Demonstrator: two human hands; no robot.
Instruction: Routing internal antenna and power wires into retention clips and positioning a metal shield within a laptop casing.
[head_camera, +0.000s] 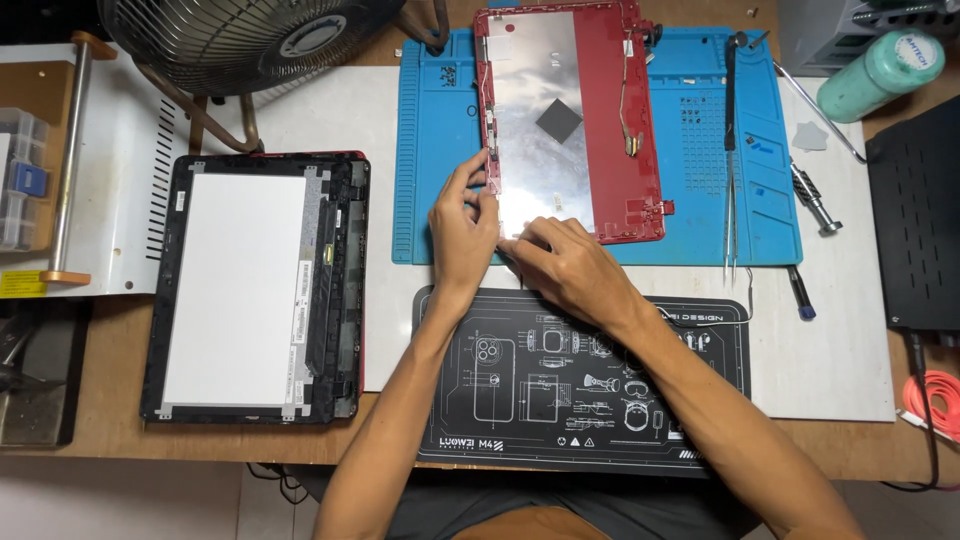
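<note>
A red laptop lid shell (620, 110) lies inside-up on a blue work mat (700, 150), lined with silver foil and a small grey square pad. My left hand (462, 225) pinches the shell's near-left edge, fingertips on the red rim. My right hand (560, 262) rests at the shell's near bottom corner, fingers curled against the foil edge; whether it holds something small is hidden. A thin cable (628, 110) runs down the shell's right side.
A laptop screen panel in its black frame (250, 290) lies at the left. A black printed mat (590, 385) sits under my forearms. Tweezers (730, 200), screwdrivers (812, 205), a green bottle (880, 72), a fan (240, 40) and a black box (920, 220) surround the area.
</note>
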